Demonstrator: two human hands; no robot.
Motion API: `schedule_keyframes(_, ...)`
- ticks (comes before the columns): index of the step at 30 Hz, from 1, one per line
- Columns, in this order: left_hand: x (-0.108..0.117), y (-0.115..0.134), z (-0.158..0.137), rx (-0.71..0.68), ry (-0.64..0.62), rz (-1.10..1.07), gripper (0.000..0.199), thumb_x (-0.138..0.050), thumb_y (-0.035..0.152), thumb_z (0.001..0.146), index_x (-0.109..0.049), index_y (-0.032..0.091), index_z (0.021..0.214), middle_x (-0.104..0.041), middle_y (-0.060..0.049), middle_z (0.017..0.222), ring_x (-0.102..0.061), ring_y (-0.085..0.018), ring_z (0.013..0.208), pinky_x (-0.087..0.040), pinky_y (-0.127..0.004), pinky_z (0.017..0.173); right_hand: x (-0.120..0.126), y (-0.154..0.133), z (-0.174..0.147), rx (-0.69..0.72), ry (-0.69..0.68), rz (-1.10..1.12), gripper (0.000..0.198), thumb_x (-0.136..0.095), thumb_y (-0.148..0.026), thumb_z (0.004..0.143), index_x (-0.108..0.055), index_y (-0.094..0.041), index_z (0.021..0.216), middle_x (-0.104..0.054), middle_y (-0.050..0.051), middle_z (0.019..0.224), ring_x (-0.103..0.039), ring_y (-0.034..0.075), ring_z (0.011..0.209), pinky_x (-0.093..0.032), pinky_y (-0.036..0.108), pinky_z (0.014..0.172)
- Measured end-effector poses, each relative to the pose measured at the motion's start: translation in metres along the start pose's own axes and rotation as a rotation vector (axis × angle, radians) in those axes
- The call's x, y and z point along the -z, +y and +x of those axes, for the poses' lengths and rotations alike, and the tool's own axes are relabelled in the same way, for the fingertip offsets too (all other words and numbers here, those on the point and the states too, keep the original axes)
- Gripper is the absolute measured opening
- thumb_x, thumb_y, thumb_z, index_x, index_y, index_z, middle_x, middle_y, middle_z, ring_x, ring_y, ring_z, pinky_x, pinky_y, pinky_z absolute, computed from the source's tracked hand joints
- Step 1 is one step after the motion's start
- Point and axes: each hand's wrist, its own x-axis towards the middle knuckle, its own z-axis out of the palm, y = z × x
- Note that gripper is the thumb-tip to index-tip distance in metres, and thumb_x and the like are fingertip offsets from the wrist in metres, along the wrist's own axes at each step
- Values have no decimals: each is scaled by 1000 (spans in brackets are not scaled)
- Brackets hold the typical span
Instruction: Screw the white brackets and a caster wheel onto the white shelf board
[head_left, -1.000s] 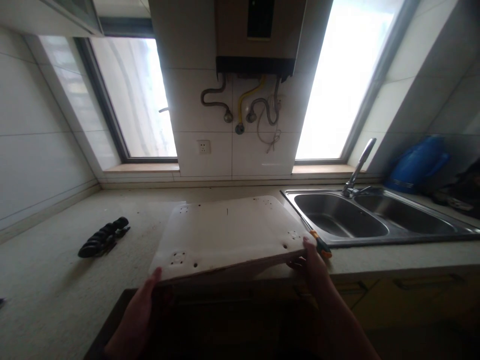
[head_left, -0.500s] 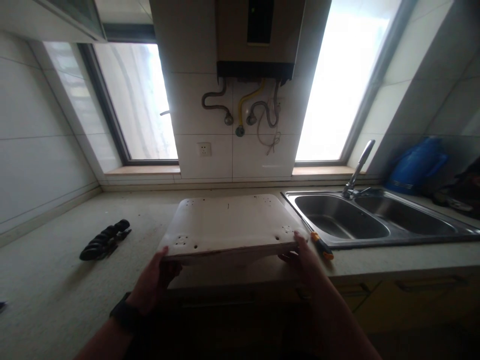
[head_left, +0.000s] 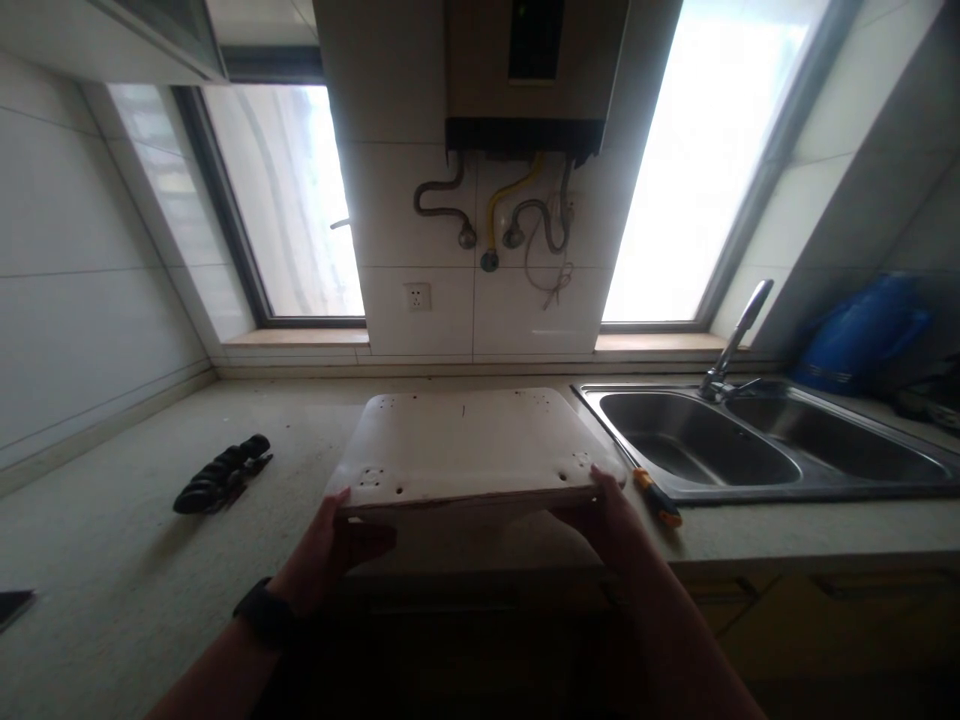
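Note:
A white rectangular board (head_left: 469,440) with small drilled holes near its corners lies flat over the countertop (head_left: 112,540), its near edge raised. My left hand (head_left: 324,555) grips the board's near left corner, thumb on top; a black band sits on that wrist. My right hand (head_left: 611,515) grips the near right corner, thumb on top as well. Beneath the board's near edge a dark gap shows.
A screwdriver with an orange and black handle (head_left: 657,496) lies just right of the board, beside a steel double sink (head_left: 757,445) with a tap (head_left: 739,335). A black ribbed object (head_left: 223,472) rests at left. A blue jug (head_left: 859,335) stands far right. A wall socket (head_left: 417,296) and pipes hang behind.
The board has been pushed away from me and levelled over the counter. My left hand has come forward along its left corner; the view has shifted slightly left.

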Motion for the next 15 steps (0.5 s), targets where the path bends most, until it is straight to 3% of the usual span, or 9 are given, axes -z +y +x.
schedule_keyframes(15,10,12,-5,39,-4,16,67,-45,49,99,-41,-1,143,-66,-31,109,-70,-37,97,-51,-52,98,-6,9,-15,-11,-96,13,47,-63,-43,91,-55,-15,128,-66,14,124,-67,31,106,-53,59,95)
